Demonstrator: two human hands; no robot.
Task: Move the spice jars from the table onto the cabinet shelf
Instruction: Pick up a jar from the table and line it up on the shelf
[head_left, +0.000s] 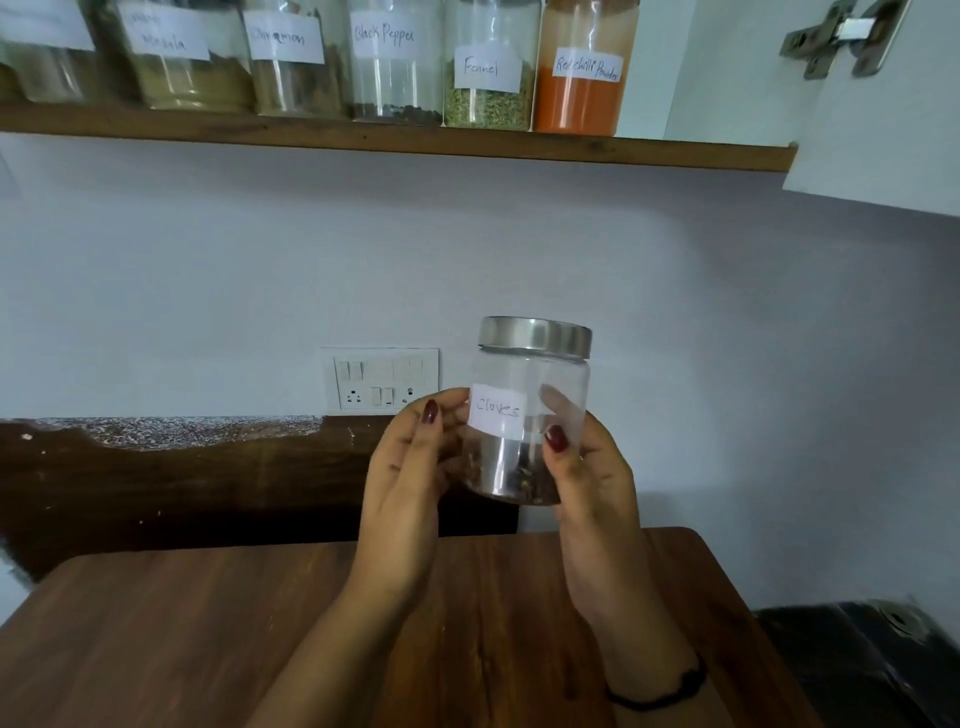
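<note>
A person holds a clear jar (522, 371) labelled "Cloves" just right of the middle of the frame, raised above the wooden table (208, 649) that fills the bottom. The jar stands nearly upright, with a metal lid (535, 338) on top and a thin layer of dark cloves in its base.

The left hand (410, 467) grips the jar's left side, thumb lying at the edge of the paper label and fingers curled behind. The right hand (587, 478) grips the right side, thumb pressed on the front and fingers wrapped round the back, showing through the clear wall. A dark band (660, 691) circles the right wrist at the lower right.

Across the top of the frame runs a wooden shelf (415, 140) bearing a row of labelled jars: red chilli powder (582, 98) at the right end, then fennel (488, 104), black pepper (395, 78), cinnamon (291, 78) and masala (192, 78) going left.

A white switch panel (382, 379) sits on the wall just left of the held jar. A metal hinge (841, 36) shows in the upper right corner.
</note>
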